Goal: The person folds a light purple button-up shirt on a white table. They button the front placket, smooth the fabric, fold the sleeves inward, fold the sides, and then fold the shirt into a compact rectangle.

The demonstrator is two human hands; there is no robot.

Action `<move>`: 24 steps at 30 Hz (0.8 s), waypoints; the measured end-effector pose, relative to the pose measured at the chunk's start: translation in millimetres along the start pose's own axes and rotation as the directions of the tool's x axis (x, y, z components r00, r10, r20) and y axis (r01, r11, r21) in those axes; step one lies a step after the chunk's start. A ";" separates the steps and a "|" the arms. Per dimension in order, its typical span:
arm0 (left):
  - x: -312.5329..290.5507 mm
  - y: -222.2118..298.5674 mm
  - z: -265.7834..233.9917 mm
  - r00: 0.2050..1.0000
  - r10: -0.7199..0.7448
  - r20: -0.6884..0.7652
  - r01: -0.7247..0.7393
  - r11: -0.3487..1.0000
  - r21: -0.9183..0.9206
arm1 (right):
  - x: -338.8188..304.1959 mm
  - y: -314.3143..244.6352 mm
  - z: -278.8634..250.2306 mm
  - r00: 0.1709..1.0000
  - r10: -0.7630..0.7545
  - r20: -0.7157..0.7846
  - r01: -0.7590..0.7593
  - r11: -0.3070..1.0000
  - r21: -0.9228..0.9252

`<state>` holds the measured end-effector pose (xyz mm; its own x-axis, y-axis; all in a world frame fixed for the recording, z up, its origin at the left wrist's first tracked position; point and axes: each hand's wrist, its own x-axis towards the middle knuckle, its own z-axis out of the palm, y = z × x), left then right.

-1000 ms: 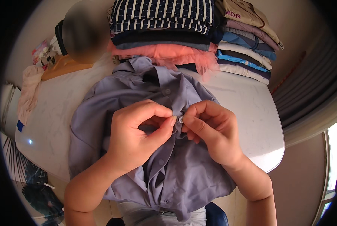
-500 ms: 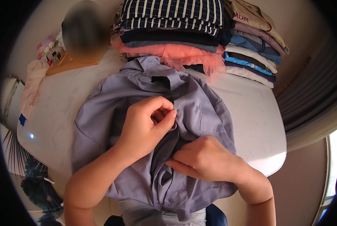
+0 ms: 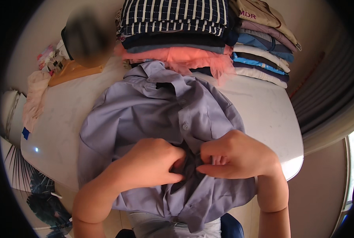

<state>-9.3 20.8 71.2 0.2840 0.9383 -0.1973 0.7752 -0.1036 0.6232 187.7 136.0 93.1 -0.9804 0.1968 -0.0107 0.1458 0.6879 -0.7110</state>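
A grey-purple collared button-up shirt lies front side up on the white table, its collar away from me and its hem hanging over the near edge. A pale button shows on its front strip, above my hands. On the left of the front opening, my left hand is curled with its thumb and fingers on the cloth. My right hand bends its fingers round the opposite front edge, thumb below. The fingertips face each other across a dark fold, and the cloth between them is partly hidden.
Behind the shirt stands a stack of folded clothes with a striped piece on top and coral tulle low down. Another folded stack is right of it. A mustard cloth and a pale pink garment lie left on the table.
My left hand has left the upper button and come down the front opening. My right hand has risen slightly, so both hands are now level, facing each other.
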 end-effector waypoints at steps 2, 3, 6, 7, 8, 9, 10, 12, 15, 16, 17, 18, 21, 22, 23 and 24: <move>-0.9 -0.9 6.7 0.996 0.036 -0.084 -0.031 0.997 0.064 | -2.1 3.3 -7.9 0.999 0.038 0.024 -0.038 0.999 -0.025; 0.3 -2.2 9.7 0.991 0.063 -0.121 -0.052 0.994 0.091 | -3.6 5.5 -9.7 0.997 0.068 0.035 -0.067 0.997 -0.040; -2.3 -5.1 2.4 0.999 0.040 -0.032 -0.039 0.999 0.027 | -5.2 3.6 -11.6 0.979 0.206 -0.011 -0.206 0.978 -0.044; -3.8 -7.0 -0.6 0.999 0.034 0.004 -0.034 0.999 -0.012 | -6.1 1.2 -12.7 0.966 0.257 -0.010 -0.258 0.965 -0.050; -3.9 -10.6 -1.1 0.998 0.062 0.008 -0.062 0.998 -0.018 | -7.2 -0.4 -13.4 0.971 0.237 0.021 -0.234 0.967 -0.103; -3.7 -15.0 -1.2 0.996 0.088 0.014 -0.087 0.996 -0.021 | -8.5 -1.8 -13.5 0.975 0.216 0.052 -0.206 0.967 -0.151; -3.6 -17.4 -1.4 0.993 0.114 0.021 -0.113 0.993 -0.024 | -9.1 -2.4 -12.8 0.977 0.196 0.084 -0.176 0.964 -0.199; -1.0 -15.8 -2.1 0.996 0.082 0.047 -0.081 0.997 -0.019 | -9.2 -1.7 -9.0 0.974 0.178 0.140 -0.141 0.961 -0.237; 0.7 -12.4 0.5 0.996 0.083 0.043 -0.084 0.996 0.040 | -10.2 -2.5 -7.2 0.980 0.131 0.151 -0.088 0.961 -0.263; -0.3 -11.8 1.4 0.996 0.088 0.032 -0.090 0.994 0.069 | -10.0 -3.1 -6.9 0.984 0.108 0.145 -0.066 0.962 -0.266; -1.1 -11.7 1.8 0.996 0.091 0.021 -0.092 0.995 0.047 | -9.9 -3.0 -6.2 0.992 0.073 0.100 -0.049 0.973 -0.226; -1.3 -11.8 1.6 0.995 0.096 0.008 -0.096 0.995 0.027 | -9.4 -3.2 -6.5 0.998 0.039 0.052 -0.029 0.982 -0.189; -2.8 -6.7 -11.0 0.999 0.031 -0.028 -0.038 0.942 -0.333 | -7.4 -5.2 -5.2 0.989 0.010 -0.147 -0.023 0.996 -0.089; -4.6 -3.8 -14.0 0.994 -0.085 -0.065 0.042 0.869 -0.494 | -6.5 -5.8 -3.4 0.975 0.017 -0.223 -0.030 0.998 -0.055; -4.7 -1.1 -17.9 0.982 -0.158 -0.105 0.040 0.716 -0.697 | -4.6 -5.5 0.3 0.955 0.082 -0.287 -0.069 0.996 0.055; -5.1 0.5 -21.0 0.973 -0.192 -0.131 0.036 0.681 -0.731 | -2.2 -6.6 4.6 0.928 0.150 -0.341 -0.098 0.981 0.166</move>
<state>-22.2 22.8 88.5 0.0536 0.9757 -0.2126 0.1255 0.2046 0.9708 188.3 127.8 94.5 -0.8427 0.5241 0.1233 0.2169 0.5400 -0.8132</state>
